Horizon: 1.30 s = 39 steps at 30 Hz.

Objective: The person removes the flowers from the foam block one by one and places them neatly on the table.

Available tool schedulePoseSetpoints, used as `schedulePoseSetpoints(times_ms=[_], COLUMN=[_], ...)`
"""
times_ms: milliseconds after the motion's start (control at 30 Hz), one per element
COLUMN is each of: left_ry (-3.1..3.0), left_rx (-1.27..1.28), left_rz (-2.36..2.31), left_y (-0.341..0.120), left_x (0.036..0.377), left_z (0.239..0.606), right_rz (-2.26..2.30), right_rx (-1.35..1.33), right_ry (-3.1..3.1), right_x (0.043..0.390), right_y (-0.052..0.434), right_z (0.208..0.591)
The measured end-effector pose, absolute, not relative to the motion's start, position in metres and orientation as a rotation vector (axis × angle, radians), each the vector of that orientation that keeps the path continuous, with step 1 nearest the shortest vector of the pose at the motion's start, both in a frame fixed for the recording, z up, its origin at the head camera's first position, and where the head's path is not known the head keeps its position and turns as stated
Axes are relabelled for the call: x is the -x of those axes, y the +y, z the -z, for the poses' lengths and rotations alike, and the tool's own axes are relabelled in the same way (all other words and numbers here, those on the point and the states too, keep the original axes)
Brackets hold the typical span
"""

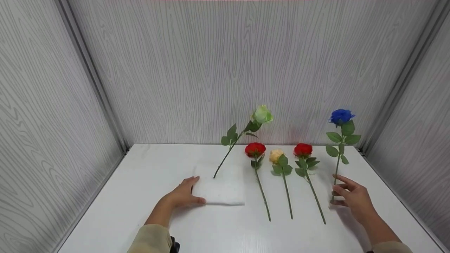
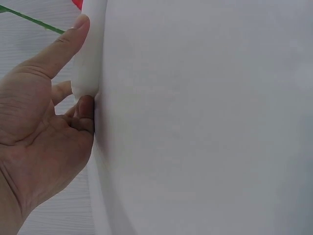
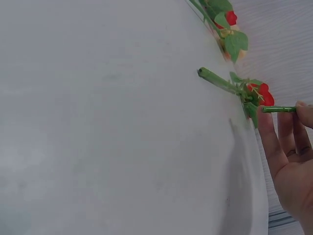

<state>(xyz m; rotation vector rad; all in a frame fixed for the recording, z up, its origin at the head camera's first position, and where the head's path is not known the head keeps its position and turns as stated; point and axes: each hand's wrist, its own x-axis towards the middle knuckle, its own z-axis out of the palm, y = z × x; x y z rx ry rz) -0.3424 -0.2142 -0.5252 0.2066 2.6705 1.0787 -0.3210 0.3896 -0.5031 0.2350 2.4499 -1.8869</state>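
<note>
My right hand (image 1: 355, 198) pinches the lower stem of a blue artificial rose (image 1: 341, 116) between thumb and fingers, bloom upward, at the table's right. The right wrist view shows the cut stem end (image 3: 279, 109) sticking out past the thumb. On the left, my left hand (image 1: 182, 193) holds the left side of a white object (image 1: 223, 191), thumb at its front corner. Its outline blends into the white tabletop, so its full shape is unclear. A pale green-white rose (image 1: 262, 115) leans up to the right, its visible stem ending at the white object.
Between the hands lie a red rose (image 1: 255, 150), a peach rose (image 1: 276, 156) and another red rose (image 1: 303, 150), stems toward me. The white table (image 1: 140, 182) is bounded by a grey wood-grain back wall (image 1: 197, 70) and side walls.
</note>
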Motion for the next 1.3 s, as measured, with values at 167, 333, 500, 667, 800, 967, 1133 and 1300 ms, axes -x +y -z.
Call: schedulePoseSetpoints(times_ms=[167,333,500,667,800,967,1133,1300], left_ry=[2.680,2.679,2.679,2.675,2.674,2.675,2.680,2.683], left_rx=[-0.216,-0.226,-0.219,-0.202,-0.196,-0.207,-0.215,-0.229], left_rz=[-1.073,-1.068,-1.068,-1.070,-1.063,-1.068,-1.064,-1.062], left_y=[-0.214,-0.214,-0.215,-0.215,-0.215,-0.216,-0.216,-0.216], left_x=[0.343,0.341,0.341,0.343,0.343,0.342,0.343,0.344], left_z=[0.526,0.525,0.526,0.526,0.526,0.527,0.527,0.528], right_rz=[1.857,1.797,1.664,1.573,1.528,1.475,1.387,1.320], right_rx=[-0.232,-0.249,-0.280,-0.320,-0.357,-0.379,-0.358,-0.363], right_ry=[2.429,2.407,2.429,2.437,2.433,2.440,2.466,2.478], right_x=[0.319,0.316,0.314,0.313,0.311,0.310,0.308,0.308], right_y=[0.402,0.416,0.429,0.437,0.442,0.443,0.441,0.439], right_z=[0.504,0.505,0.505,0.505,0.504,0.502,0.498,0.495])
